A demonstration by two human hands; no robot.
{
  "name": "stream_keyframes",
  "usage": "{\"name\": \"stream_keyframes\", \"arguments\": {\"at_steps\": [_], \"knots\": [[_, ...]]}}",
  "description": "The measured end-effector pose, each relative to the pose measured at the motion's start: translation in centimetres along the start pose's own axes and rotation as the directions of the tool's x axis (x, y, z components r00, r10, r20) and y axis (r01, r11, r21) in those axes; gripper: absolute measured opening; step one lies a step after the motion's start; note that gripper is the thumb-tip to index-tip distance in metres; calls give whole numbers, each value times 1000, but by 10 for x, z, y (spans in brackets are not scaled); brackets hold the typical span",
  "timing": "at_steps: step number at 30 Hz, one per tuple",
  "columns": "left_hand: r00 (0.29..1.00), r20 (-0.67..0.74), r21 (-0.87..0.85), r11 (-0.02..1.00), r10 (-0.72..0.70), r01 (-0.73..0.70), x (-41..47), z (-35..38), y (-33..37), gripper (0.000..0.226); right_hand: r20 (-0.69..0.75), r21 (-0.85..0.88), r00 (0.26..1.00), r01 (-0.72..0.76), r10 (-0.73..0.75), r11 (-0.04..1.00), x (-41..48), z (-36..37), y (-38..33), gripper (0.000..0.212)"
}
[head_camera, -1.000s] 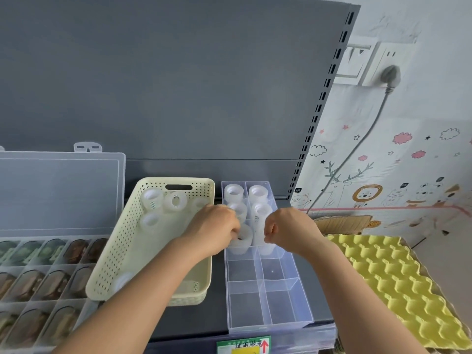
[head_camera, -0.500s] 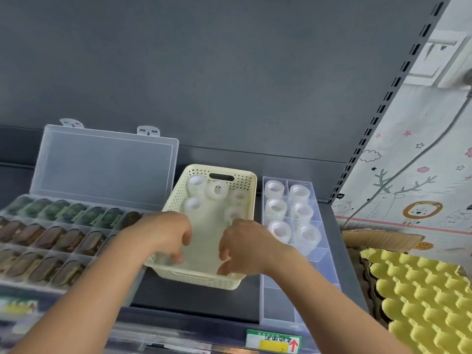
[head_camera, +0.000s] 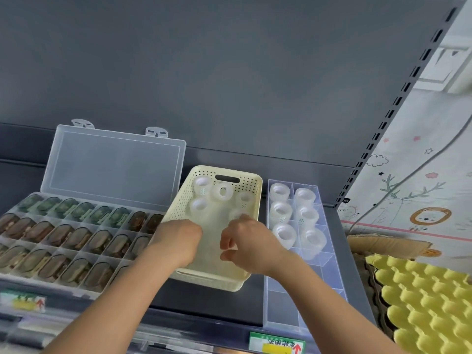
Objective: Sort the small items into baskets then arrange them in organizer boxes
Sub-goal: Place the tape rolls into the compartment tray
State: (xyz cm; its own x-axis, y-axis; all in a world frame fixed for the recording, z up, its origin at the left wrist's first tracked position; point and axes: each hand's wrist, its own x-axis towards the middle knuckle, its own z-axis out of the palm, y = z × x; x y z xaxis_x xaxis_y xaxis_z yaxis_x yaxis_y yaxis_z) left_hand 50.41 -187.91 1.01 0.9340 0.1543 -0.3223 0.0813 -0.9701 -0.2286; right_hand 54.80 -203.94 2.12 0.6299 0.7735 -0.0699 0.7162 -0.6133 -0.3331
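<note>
Both hands are over the cream basket (head_camera: 212, 283). Left hand (head_camera: 178, 245): fingers curled down inside, grip hidden, cannot tell. Right hand (head_camera: 246, 247): fingers loosely curled, nothing between them. White rolls (head_camera: 223, 192) lie at the basket's far end. Six more fill the clear box (head_camera: 281, 310) just right.

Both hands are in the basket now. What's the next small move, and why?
Probably pinch the roll nearest the right hand and carry it to the clear organizer: its far cells hold rolls, nearer ones sit empty.
</note>
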Motion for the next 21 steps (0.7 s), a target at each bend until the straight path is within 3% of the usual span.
{"name": "stream_keyframes", "arguments": {"at_steps": [3, 6, 9, 13, 15, 18, 21], "knots": [[990, -143, -42, 999, -18, 12, 3, -3, 3, 25, -156, 81, 988, 10, 3, 997, -8, -2, 9, 16], [952, -302, -243, 969, -43, -33, 6, -15, 9, 23, -286, 158, 957, -7, 53, 987, -21, -12, 20, 13], [886, -459, -445, 880, -67, -164, 3, -32, 21, 20, -367, 205, 922, -52, 126, 977, -39, -25, 33, 10], [759, -652, -477, 783, -12, -398, -8, -50, 48, 7, -448, 194, 877, -95, 175, 976, -68, -41, 51, 8], [732, -679, -468, 735, 55, -490, -12, -53, 62, 10, -462, 189, 864, -126, 201, 974, -83, -48, 60, 8], [745, -646, -474, 677, 168, -564, -13, -49, 82, 13, -412, 176, 878, -186, 244, 967, -104, -53, 72, 6], [752, -586, -421, 680, 301, -600, -11, -39, 100, 9, -331, 140, 898, -255, 288, 957, -121, -51, 78, 6]]}}
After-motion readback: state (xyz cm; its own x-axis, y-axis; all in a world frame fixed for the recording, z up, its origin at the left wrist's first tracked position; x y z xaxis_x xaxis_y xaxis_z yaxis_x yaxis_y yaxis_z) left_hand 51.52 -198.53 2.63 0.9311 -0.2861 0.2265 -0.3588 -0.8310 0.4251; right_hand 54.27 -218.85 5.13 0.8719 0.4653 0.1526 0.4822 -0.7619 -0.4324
